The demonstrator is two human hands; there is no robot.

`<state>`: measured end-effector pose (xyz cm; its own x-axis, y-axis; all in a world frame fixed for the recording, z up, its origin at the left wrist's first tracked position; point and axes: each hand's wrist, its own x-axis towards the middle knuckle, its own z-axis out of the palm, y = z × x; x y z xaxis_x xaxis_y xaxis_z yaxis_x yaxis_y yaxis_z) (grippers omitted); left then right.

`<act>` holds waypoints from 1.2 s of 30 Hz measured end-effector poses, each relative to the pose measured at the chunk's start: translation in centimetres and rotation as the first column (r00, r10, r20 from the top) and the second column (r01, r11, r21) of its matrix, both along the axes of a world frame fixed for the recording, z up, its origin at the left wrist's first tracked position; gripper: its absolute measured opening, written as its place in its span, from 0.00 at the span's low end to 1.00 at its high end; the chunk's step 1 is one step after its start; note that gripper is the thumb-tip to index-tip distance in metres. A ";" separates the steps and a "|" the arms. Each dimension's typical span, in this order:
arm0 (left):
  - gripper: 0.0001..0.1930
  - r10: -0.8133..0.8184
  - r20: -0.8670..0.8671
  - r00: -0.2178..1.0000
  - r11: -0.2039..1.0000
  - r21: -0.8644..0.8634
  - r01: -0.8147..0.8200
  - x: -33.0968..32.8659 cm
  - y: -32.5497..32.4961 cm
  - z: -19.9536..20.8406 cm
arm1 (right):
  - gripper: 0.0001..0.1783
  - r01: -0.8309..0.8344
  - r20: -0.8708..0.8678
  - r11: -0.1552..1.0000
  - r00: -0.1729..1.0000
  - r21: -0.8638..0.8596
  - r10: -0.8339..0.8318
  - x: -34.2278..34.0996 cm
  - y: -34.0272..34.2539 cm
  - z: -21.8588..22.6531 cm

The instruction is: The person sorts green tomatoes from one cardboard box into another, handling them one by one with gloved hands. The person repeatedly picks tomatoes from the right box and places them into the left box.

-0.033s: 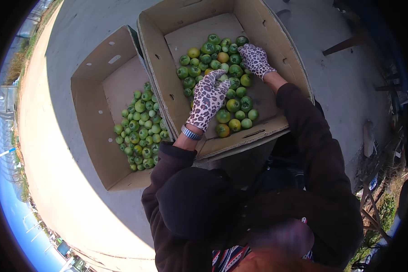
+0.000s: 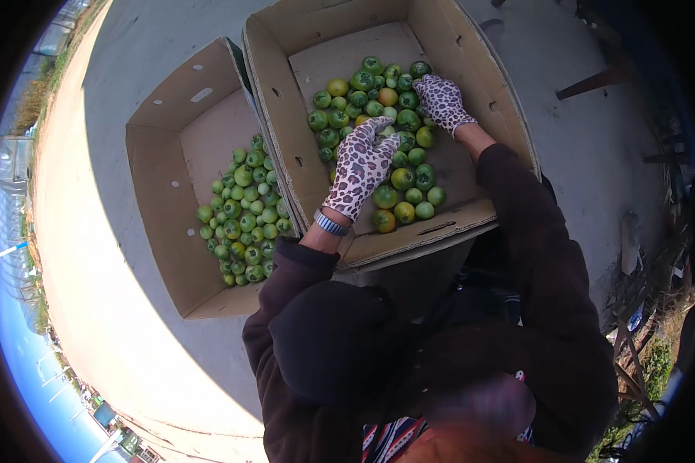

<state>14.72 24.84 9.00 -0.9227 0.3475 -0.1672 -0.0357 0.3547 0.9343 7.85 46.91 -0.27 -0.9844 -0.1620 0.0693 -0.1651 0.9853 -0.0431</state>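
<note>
Two boxes: a larger box (image 2: pixel 347 50) and, just left of it, a smaller box (image 2: pixel 158 181). Within the larger box, the left hand (image 2: pixel 361 166) has thumb and fingers parted; the right hand (image 2: pixel 441 103) curls, its grip hidden, among mostly green tomatoes (image 2: pixel 402 179). Picking through them seems underway, calling next for a gentle pinch.

Upper centre: cardboard box (image 2: pixel 479 69) of mostly green tomatoes (image 2: pixel 408 119) — leopard-gloved left hand (image 2: pixel 361 166) over the cluster, leopard-gloved right hand (image 2: pixel 440 100) at its right edge. Left of centre: second carton (image 2: pixel 162 201) — green fruit (image 2: pixel 247 221) within.
</note>
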 end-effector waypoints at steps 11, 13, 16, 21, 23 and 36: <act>0.19 0.190 0.107 0.976 0.810 0.544 -0.218 -0.3 -0.3 0.4 | 0.16 -0.167 -0.238 0.826 0.970 -0.537 0.042 4.5 -8.3 12.2; 0.16 0.176 0.168 0.970 0.762 0.600 -0.242 -0.1 -0.4 1.7 | 0.17 -0.173 -0.241 0.835 0.969 -0.523 0.050 5.5 -8.3 12.5; 0.13 0.208 0.147 0.967 0.734 0.630 -0.254 -0.2 0.0 0.7 | 0.17 -0.268 -0.300 0.842 0.945 -0.468 0.134 6.0 -7.8 11.7; 0.12 0.322 0.153 0.934 0.672 0.658 -0.340 -1.9 -1.5 1.0 | 0.17 -0.479 -0.395 0.722 0.867 -0.499 0.303 6.1 -8.4 12.6; 0.14 0.436 0.186 0.880 0.590 0.679 -0.436 -3.7 -5.0 3.4 | 0.17 -0.488 -0.409 0.696 0.863 -0.527 0.296 6.2 -8.5 12.2; 0.15 0.565 -0.394 0.725 0.226 -0.771 -0.595 -6.0 -34.0 -11.3 | 0.13 -0.330 -0.253 0.743 0.942 -0.582 0.221 4.9 -6.2 8.8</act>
